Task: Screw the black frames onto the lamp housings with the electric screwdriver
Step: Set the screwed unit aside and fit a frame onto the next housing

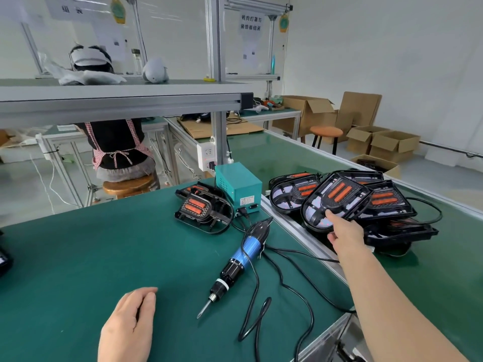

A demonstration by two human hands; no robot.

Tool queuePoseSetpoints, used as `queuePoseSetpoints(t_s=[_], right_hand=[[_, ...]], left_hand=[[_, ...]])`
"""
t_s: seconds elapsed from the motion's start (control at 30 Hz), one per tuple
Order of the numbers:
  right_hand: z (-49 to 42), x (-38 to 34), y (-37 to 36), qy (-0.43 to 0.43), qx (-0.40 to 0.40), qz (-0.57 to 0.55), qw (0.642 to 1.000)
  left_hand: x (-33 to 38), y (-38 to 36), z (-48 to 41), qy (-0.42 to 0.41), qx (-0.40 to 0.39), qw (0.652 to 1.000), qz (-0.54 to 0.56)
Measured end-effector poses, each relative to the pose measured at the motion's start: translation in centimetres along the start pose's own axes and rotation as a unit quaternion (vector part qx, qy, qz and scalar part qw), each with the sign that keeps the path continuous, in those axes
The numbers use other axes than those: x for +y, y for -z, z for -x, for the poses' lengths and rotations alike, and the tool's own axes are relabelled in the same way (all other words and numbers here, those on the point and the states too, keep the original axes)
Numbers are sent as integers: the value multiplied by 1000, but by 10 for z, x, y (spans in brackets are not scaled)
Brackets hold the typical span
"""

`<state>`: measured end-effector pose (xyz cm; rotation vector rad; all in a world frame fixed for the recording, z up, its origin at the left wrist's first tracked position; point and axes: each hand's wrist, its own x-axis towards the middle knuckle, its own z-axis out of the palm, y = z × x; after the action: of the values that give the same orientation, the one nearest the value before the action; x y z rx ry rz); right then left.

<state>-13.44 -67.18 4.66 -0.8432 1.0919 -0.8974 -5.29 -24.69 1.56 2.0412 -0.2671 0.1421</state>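
1. Fingers [147, 299] relaxed and holding nothing, my left hand [128, 320] lies flat on the green mat [65, 257].
2. I see two lamp assemblies [202, 209] stacked just left of the teal power box [239, 189].
3. The electric screwdriver [241, 257] lies on the mat, bit pointing toward me.
4. My right hand [345, 231] reaches into the pile [386, 202] of lamps, apparently pinching the front lamp housing [337, 197] by its near edge.
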Motion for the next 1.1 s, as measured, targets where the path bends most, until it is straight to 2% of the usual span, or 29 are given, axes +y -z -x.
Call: queuePoseSetpoints(t_s=[0.3, 0.43, 0.6, 0.73, 0.83, 0.97, 1.07, 1.1], right_hand=[[-10, -6, -6, -15, 21, -81, 996], [8, -3, -11, -5, 19, -103, 994], [48, -4, -5, -46, -6, -131, 990], [71, 4, -1, 7, 5, -5, 1000], [85, 8, -2, 47, 13, 36, 998], [109, 17, -5, 65, -16, 89, 994], [157, 28, -27, 152, -93, 170, 969], [180, 31, -36, 170, -148, 153, 962]], left_hand=[[-1, 1, 0, 7, -4, 1000, -6], [-1, 1, -1, 8, -10, 1000, -7], [-2, 1, 0, 1, -19, 1000, -23], [-2, 1, 1, 8, -27, 1000, -12], [-1, 2, 2, 8, -33, 999, -12], [1, 3, 1, 8, -36, 999, -13], [2, 4, 1, 7, -33, 999, -10], [2, 4, 1, 8, -33, 999, -7]])
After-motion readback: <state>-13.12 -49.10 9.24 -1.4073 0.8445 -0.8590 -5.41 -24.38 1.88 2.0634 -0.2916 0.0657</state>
